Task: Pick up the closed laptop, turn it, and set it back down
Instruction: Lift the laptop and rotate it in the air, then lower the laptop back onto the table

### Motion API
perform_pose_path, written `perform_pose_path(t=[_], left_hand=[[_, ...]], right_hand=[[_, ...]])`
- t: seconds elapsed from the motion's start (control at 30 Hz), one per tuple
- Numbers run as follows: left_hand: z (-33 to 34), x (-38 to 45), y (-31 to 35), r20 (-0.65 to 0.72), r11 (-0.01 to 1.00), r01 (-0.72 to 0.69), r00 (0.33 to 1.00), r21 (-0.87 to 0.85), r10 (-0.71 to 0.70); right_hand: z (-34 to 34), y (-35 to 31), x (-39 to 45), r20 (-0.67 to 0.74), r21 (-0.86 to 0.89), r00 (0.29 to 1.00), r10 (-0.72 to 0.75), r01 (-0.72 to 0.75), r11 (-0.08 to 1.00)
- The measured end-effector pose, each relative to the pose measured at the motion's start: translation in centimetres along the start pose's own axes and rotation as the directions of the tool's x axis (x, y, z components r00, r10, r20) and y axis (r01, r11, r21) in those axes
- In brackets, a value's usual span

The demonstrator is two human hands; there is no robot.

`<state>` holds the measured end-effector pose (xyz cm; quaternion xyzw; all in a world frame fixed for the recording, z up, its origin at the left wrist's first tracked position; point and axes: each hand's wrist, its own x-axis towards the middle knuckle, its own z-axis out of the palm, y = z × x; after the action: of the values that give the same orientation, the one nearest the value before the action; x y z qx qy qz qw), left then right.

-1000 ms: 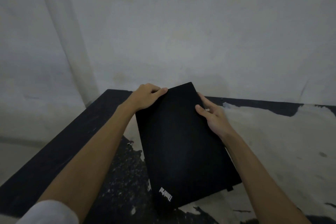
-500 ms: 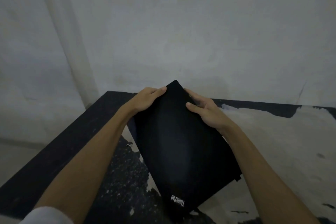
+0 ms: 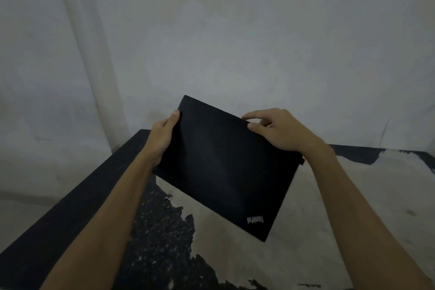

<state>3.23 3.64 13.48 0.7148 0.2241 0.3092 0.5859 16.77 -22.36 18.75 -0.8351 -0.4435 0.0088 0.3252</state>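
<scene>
The closed black laptop [image 3: 223,165] is lifted off the table, tilted, with its long side running from upper left to lower right. A small silver logo sits near its lower right corner. My left hand [image 3: 162,139] grips its left short edge, thumb on the lid. My right hand [image 3: 277,132] pinches the far long edge near the right, thumb on top and fingers behind. The laptop's underside is hidden.
The table [image 3: 235,254] below has a worn top, black with a large pale patch, and a dark left edge [image 3: 70,202]. A pale grey wall [image 3: 235,42] stands close behind it. Floor shows at the lower left.
The laptop has risen off the table and turned clockwise, from pointing away from me to lying nearly crosswise. The logo has swung from the near bottom to the lower right. Both hands moved up with it.
</scene>
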Motion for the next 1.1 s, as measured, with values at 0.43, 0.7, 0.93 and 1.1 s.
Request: perform_pose_path(t=[0.43,0.7,0.93,1.1], left_hand=[[-0.7,-1.5,-1.7,-0.274,0.949,0.003,0.957,-0.314,-0.093],[1.5,-2.6,-1.9,-0.318,0.912,-0.029,0.942,-0.409,-0.113],[3.8,-3.5,-3.0,-0.236,0.933,-0.009,0.968,-0.36,-0.082],[4.9,-3.1,-4.8,-0.015,0.983,-0.048,0.999,-0.178,0.046]], right_hand=[[2.8,4.2,-0.4,-0.567,0.108,0.82,-0.08,0.17,0.979],[6.2,5.1,-2.3,-0.451,0.343,0.892,0.04,0.132,0.93],[6.5,7.9,-3.7,-0.468,0.425,0.873,0.139,0.085,0.901],[5.6,10.8,-5.1,-0.474,0.503,0.857,0.202,0.075,0.861]])
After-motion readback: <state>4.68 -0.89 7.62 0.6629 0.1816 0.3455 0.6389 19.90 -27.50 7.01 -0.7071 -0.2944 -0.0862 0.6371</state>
